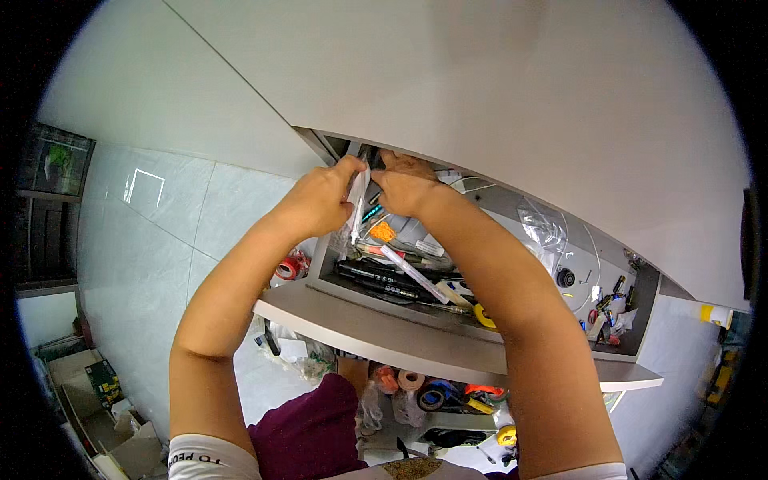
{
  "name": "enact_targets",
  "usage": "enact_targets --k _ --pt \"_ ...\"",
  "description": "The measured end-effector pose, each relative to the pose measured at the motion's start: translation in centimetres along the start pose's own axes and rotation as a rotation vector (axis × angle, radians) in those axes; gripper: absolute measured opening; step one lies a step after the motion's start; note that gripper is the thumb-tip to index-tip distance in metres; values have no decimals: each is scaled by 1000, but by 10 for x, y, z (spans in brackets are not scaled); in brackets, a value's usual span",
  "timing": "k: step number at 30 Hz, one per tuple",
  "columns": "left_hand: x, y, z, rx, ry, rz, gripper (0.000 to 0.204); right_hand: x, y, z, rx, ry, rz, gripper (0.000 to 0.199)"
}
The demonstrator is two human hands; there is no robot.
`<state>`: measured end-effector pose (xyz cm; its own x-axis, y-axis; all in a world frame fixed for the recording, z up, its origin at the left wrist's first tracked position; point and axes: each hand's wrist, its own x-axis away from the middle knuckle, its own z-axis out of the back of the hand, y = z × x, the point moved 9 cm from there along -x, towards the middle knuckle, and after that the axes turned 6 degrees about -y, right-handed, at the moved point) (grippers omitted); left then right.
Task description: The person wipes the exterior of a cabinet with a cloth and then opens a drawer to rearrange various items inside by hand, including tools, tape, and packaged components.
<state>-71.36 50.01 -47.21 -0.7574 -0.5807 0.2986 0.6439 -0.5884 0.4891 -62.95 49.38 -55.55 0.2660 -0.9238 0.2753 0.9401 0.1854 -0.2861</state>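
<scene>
My left hand (320, 198) is at the left end of an open drawer (416, 328), its fingers closed on a long, narrow white packet (359, 200) that hangs down over the drawer's contents. Right beside it, my right hand (406, 182) reaches under the cabinet's edge with its fingers curled. What those fingers hold, if anything, is hidden. Below the hands lie an orange piece (383, 232), a clear whitish stick (414, 274), several black pens (376, 276) and a yellow roll (484, 315).
The drawer's right part holds a clear plastic bag (544, 224), a round black part (566, 278) and small loose pieces. A lower drawer (468, 420) with tape rolls stands open beneath. Red tape (290, 266) lies to the left; an open box (84, 392) sits at the far left.
</scene>
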Motion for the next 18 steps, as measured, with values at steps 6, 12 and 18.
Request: enact_targets --k 6,12,18 --pt "3 9 -3 -35 -109 -74 33 35 5 -25 -143 -269 -28 46" --pt "5 19 -26 -98 -285 -193 30 87 -17 -44 -238 -433 31 83" --pt "7 31 -73 -210 -603 -289 60 123 -26 -48 -221 -498 -9 79"
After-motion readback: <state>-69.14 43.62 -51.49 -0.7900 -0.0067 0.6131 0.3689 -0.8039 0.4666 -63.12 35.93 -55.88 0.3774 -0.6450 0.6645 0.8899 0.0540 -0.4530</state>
